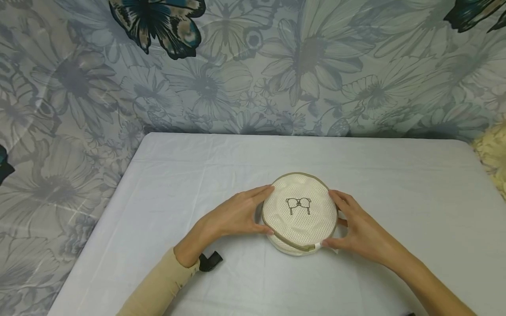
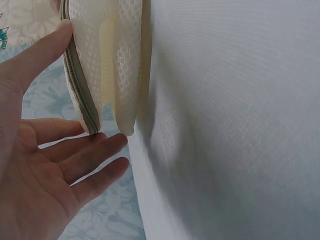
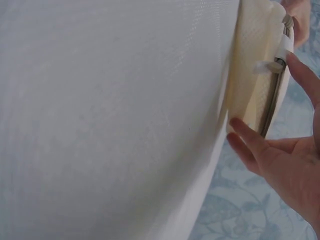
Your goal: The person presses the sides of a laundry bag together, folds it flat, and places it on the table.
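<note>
A round cream mesh laundry bag (image 1: 299,226) stands on the table between two hands, its zipped rim turned up and a dark outline print on its top. My left hand (image 1: 241,215) holds its left side, with the thumb at the near rim and the fingers toward the far rim. On the opposite side my right hand (image 1: 357,228) grips the edge, thumb beside a white tab (image 1: 318,246) near the zipper's end. In the left wrist view the left thumb presses the brown zipper (image 2: 80,82). Right fingertips (image 3: 239,125) touch the mesh side wall low down in the right wrist view.
A white cloth covers the table (image 1: 189,175). Behind it hangs a grey floral backdrop (image 1: 253,87) with dark butterflies. Something yellow and ruffled (image 1: 492,151) is at the right edge. A black strap piece (image 1: 211,261) sits at the left wrist.
</note>
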Tool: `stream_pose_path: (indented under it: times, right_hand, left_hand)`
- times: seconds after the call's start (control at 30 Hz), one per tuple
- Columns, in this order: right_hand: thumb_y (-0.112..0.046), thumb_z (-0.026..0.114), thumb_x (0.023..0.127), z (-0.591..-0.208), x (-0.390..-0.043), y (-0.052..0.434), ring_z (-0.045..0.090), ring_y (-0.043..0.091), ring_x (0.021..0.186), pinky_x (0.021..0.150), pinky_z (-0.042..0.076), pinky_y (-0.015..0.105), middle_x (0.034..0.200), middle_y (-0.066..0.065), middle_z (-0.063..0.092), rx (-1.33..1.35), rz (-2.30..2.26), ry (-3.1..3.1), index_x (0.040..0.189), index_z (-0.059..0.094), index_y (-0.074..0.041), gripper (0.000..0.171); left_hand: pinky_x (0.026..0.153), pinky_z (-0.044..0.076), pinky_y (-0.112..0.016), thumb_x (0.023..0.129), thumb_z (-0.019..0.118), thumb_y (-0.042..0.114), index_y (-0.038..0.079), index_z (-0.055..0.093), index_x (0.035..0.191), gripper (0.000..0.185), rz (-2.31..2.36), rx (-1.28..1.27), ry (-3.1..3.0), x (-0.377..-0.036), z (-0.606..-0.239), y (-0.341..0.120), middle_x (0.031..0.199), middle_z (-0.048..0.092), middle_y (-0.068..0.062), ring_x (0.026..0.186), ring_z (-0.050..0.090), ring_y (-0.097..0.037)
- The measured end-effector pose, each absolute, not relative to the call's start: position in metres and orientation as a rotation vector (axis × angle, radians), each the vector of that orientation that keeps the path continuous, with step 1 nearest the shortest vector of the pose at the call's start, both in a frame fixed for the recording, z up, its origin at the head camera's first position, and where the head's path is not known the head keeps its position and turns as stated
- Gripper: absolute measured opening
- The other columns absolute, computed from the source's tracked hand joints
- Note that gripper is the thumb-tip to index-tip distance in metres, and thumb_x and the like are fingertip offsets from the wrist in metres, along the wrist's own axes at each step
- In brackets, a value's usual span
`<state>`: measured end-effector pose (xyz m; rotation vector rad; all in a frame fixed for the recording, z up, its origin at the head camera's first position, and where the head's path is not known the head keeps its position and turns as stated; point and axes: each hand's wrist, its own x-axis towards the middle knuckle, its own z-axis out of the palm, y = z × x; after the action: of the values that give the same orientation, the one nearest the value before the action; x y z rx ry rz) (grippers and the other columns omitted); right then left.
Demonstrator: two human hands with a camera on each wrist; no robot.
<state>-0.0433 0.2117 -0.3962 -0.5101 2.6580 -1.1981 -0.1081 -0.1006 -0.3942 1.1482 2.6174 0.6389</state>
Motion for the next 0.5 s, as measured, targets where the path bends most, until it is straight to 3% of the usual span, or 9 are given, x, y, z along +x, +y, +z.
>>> stream_pose_path:
  times: [0.5]
  right_hand:
    - [-0.028, 0.094, 0.066, -0.3957, -0.0445, 0.2099, 0.040, 0.043, 0.134, 0.095, 0.051, 0.041, 0.155, 0.026, 0.024, -0.522, -1.163, 2.660, 0.154, 0.018, 0.010, 0.122]
  left_hand:
    - [0.114, 0.035, -0.030, 0.079, 0.081, 0.050, -0.003, 0.034, 0.152, 0.101, 0.696, 1.121, 2.590, -0.1065, -0.3957, -0.1004, 0.156, 0.035, -0.019, 0.141, 0.038, -0.023]
